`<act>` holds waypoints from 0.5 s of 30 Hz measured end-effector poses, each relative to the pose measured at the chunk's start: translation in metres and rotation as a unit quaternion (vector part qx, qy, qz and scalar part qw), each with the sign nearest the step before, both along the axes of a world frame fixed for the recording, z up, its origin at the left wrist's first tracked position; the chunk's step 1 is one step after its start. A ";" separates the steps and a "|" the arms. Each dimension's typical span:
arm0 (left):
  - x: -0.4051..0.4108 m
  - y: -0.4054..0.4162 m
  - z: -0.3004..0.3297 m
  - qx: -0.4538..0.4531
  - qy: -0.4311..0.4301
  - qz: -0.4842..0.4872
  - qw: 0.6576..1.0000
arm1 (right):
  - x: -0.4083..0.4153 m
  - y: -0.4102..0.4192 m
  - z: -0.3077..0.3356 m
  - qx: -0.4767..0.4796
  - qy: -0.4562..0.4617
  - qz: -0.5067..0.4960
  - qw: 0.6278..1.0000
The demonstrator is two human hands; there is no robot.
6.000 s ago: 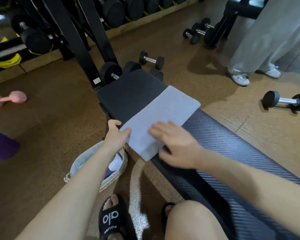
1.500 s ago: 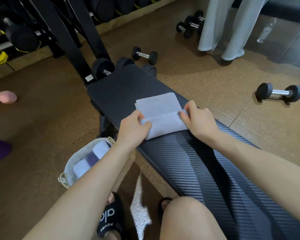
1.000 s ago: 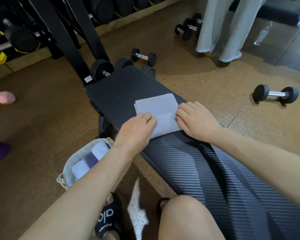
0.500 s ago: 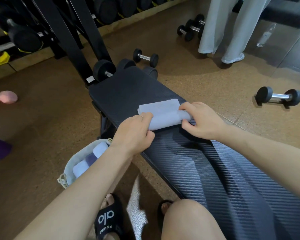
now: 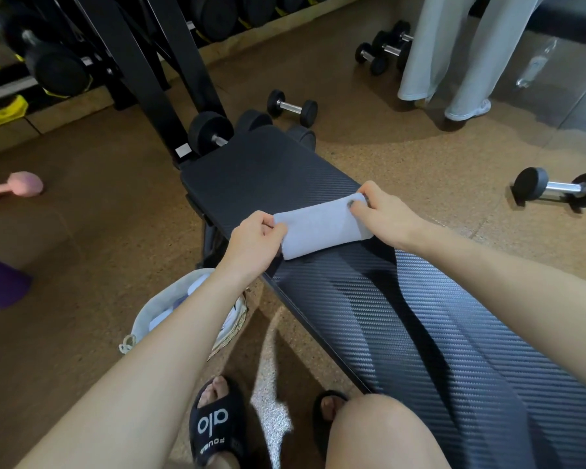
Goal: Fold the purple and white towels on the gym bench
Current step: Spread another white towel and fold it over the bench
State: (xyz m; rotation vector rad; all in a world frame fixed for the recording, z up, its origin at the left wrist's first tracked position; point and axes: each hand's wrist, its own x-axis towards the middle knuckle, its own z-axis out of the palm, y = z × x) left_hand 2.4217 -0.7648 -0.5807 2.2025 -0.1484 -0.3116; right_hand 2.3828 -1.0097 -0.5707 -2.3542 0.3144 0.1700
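A pale white towel point(image 5: 322, 228), folded into a thick narrow bundle, lies across the black gym bench point(image 5: 271, 170). My left hand point(image 5: 254, 242) pinches the bundle's left end with curled fingers. My right hand point(image 5: 383, 211) grips its right end, thumb on top. A light cloth basket point(image 5: 142, 319) on the floor left of the bench holds other white and purple towels, partly hidden by my left forearm.
Dumbbells lie on the floor: one beyond the bench point(image 5: 291, 106), one at the right point(image 5: 559, 189), a pink one at the left point(image 5: 12, 187). A black rack point(image 5: 156, 79) stands behind the bench. A person in light trousers point(image 5: 454, 55) stands at the back right.
The towel went from a flat rectangle to a small square, then was folded over again into a narrow bundle. Both hands moved from pressing it flat to holding its two ends.
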 end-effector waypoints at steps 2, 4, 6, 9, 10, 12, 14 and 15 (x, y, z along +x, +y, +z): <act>0.002 -0.002 0.001 -0.018 0.022 0.026 0.999 | 0.004 0.002 0.003 -0.013 0.016 -0.001 1.000; 0.004 -0.003 0.001 -0.031 0.046 0.043 0.998 | 0.007 0.002 0.005 -0.017 0.032 -0.004 0.999; 0.005 -0.004 0.003 -0.017 0.059 0.045 0.997 | 0.007 0.003 0.007 -0.002 0.056 -0.014 0.998; 0.002 -0.002 0.008 0.022 0.062 0.019 0.998 | 0.002 0.006 0.010 0.003 0.092 -0.009 0.996; 0.001 0.000 0.009 0.032 0.067 0.011 0.997 | 0.000 0.007 0.009 0.007 0.098 -0.003 0.995; -0.005 0.006 0.012 0.064 0.068 -0.001 0.996 | -0.008 0.011 0.008 0.013 0.105 0.004 0.994; -0.011 0.017 0.014 0.072 0.094 0.003 0.993 | -0.015 0.015 0.006 0.032 0.111 0.003 0.993; -0.017 0.022 0.016 0.052 0.137 0.013 0.989 | -0.020 0.018 0.007 0.046 0.116 0.008 0.992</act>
